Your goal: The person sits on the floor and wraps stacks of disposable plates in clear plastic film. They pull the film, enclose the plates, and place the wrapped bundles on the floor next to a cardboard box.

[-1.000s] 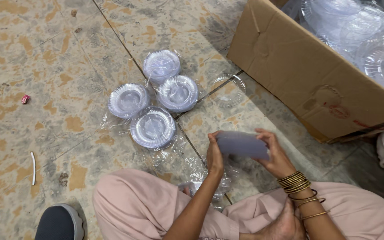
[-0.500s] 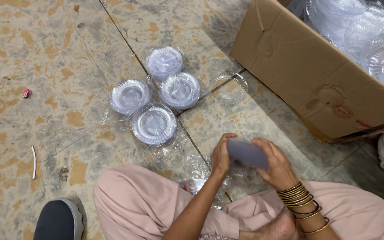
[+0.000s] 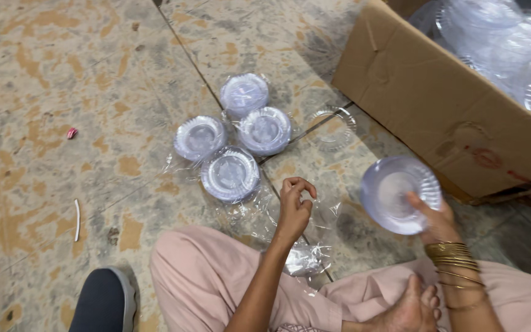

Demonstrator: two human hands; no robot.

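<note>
My right hand (image 3: 434, 218), with gold bangles at the wrist, holds a stack of clear plastic plates (image 3: 397, 192) tilted up over the floor beside a cardboard box (image 3: 437, 117). My left hand (image 3: 293, 206) is apart from the stack, its fingers curled and pinching thin clear wrapping film (image 3: 326, 215) that trails to its right. Several stacks of the same plates lie on sheets of film on the tiled floor ahead of my left hand, the nearest stack (image 3: 230, 174) just beyond it.
The open box holds wrapped packs of plates (image 3: 499, 43). One loose clear plate (image 3: 332, 127) lies by the box. Crumpled film (image 3: 305, 258) rests at my knee. A red scrap (image 3: 72, 133) and a white strip (image 3: 77, 219) lie at the left. A dark shoe (image 3: 102, 301) is at the bottom.
Both hands held the stack together over my lap. Now my right hand has carried it to the right toward the box, and my left hand has come off it.
</note>
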